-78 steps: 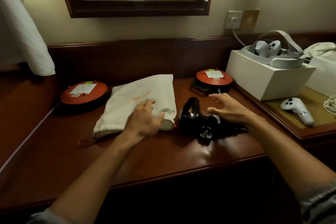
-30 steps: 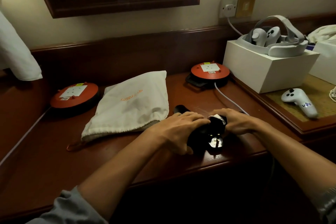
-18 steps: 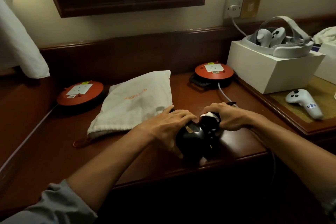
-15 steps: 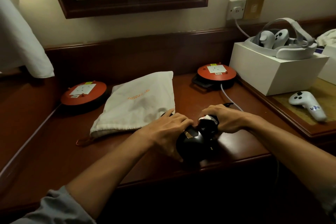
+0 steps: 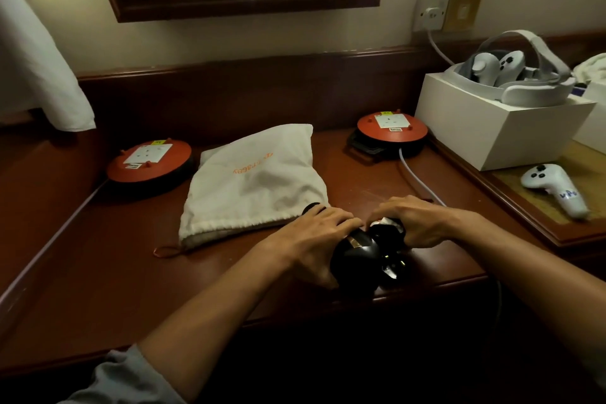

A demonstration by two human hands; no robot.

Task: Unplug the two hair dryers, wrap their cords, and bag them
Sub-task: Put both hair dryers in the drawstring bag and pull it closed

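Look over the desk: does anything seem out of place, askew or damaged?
Nothing looks damaged or spilled. The black hair dryer sits right at the desk's front edge, gripped by the left hand and right hand; the white bag lies slanted.

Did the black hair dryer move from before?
Yes. The black hair dryer slid toward the desk's front edge, away from the white bag.

left hand (image 5: 316,238) curled over hair dryer (image 5: 359,261), right hand (image 5: 414,223) gripping beside it
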